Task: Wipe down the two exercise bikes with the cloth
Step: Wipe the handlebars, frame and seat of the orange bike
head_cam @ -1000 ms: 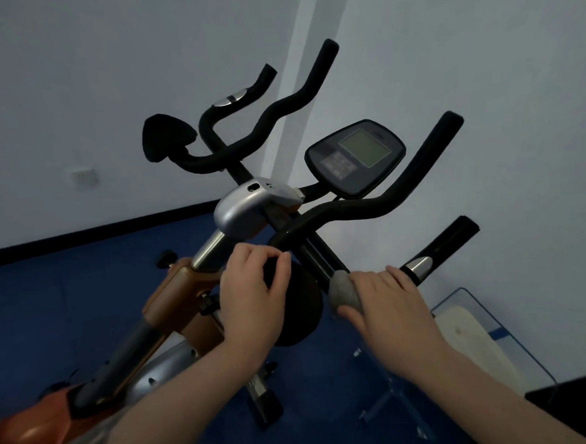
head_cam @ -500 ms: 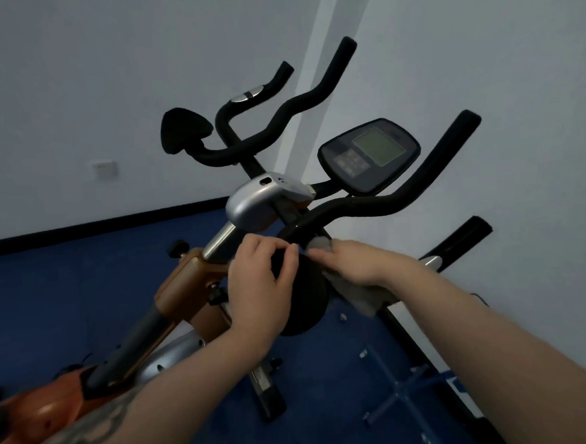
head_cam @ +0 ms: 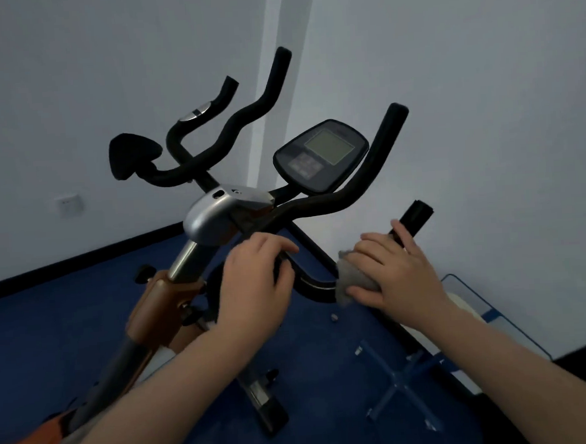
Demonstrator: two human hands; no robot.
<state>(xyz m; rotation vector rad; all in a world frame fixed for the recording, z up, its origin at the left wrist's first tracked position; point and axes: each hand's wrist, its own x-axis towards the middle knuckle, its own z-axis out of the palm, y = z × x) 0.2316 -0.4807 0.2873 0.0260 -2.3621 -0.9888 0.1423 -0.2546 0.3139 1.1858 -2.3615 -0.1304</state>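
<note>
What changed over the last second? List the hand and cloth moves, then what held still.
The right hand, gripping the grey cloth round the near handlebar, slid inward to the stem beside the left hand half a second ago, then back outward toward the bar's end. Nothing was let go. The left hand kept its grip near the stem; the console stayed put.

Two bare forearms enter from the bottom edge. No sleeves, watch or rings visible. Left hand [head_cam: 254, 286]: bare, no glove. Right hand [head_cam: 396, 274]: bare, no glove. Left forearm [head_cam: 102, 436] carries a dark tattoo near the frame's lower-left corner; its design is too blurred to read.
</note>
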